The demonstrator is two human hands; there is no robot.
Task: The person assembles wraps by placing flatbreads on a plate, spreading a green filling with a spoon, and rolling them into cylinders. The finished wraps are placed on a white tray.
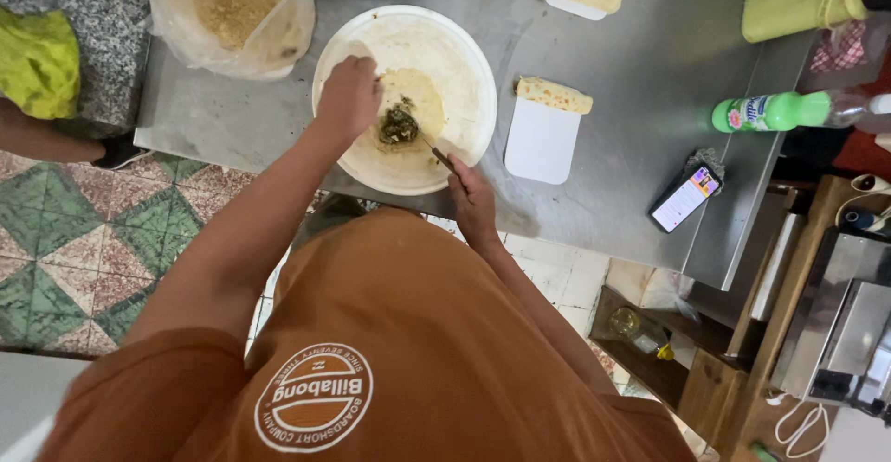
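On the steel tabletop [631, 137], the left hand [349, 98] pins a pale flatbread [413, 91] on the round white plate [459, 63] while the right hand [473, 204] grips a utensil [438, 154] spreading dark green filling [399, 126]; nothing rolled yet, finished wraps [554, 96] beyond the right hand.

my steel table [640, 82] carries a wide white plate [459, 63] near its front edge — a clear bag of crumbs [232, 12] at the left corner, a white tray with a rolled wrap [546, 128] beside the plate, a phone [685, 198] and a green bottle [775, 111] lying toward the right.
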